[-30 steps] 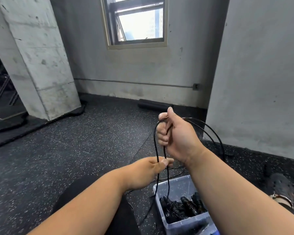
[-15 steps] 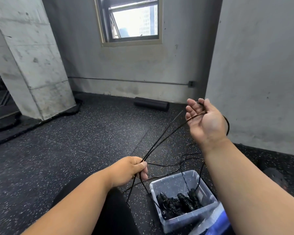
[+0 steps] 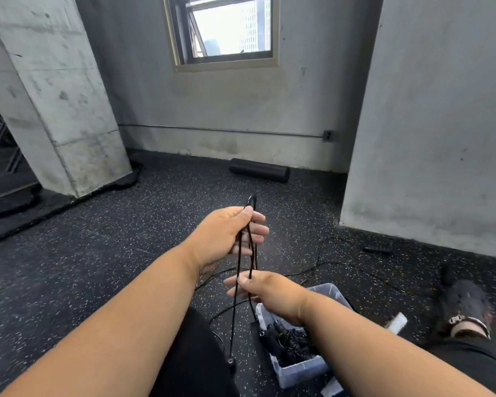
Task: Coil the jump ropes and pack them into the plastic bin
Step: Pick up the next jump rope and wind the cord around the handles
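The jump rope (image 3: 248,247) is pinched by left hand (image 3: 226,236) and right hand (image 3: 265,287); slack strands could tangle at centre frame.

no readable text, labels or numbers anywhere

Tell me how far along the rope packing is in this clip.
Partly done. The plastic bin already holds a pile of black ropes. One rope is in hand: the left hand grips its folded strands up high and the right hand pinches them lower. Its tail trails on the floor, so coiling and packing remain.
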`<state>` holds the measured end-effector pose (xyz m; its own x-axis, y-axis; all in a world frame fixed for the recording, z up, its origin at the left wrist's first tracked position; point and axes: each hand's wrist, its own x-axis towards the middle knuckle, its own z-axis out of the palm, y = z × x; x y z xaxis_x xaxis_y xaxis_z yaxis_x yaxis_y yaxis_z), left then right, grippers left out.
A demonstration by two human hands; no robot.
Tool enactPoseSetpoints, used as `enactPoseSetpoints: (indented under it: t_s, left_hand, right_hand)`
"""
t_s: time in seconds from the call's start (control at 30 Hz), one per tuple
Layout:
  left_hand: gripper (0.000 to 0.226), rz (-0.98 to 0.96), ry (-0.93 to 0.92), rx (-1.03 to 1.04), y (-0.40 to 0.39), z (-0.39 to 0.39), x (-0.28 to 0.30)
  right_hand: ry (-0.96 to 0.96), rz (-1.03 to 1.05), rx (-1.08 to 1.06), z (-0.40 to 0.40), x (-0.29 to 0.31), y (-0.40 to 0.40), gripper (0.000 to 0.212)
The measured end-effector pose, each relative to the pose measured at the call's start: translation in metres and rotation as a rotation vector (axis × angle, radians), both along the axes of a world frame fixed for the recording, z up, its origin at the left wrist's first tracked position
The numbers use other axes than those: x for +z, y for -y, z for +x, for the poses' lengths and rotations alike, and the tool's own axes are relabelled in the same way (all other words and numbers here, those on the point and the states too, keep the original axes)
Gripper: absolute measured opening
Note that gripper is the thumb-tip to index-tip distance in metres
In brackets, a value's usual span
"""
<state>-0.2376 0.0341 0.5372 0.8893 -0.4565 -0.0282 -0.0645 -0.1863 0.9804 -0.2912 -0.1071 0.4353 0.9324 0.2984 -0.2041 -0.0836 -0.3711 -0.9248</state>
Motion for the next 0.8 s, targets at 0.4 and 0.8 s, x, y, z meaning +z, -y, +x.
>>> enactPoseSetpoints:
  t_s: [0.4,0.8]
  left_hand:
    - [0.032,-0.153,0.156,0.203,-0.003,0.035,0.059]
    - [0.059,0.061,-0.309,0.002,-0.027,-0.001,-0.078]
  right_hand:
    - [-0.032,0.18,0.044,-0.006,-0.012,-0.003,0.034]
    - [0.1,0.544,-0.209,0.014,0.043,0.015,0.03]
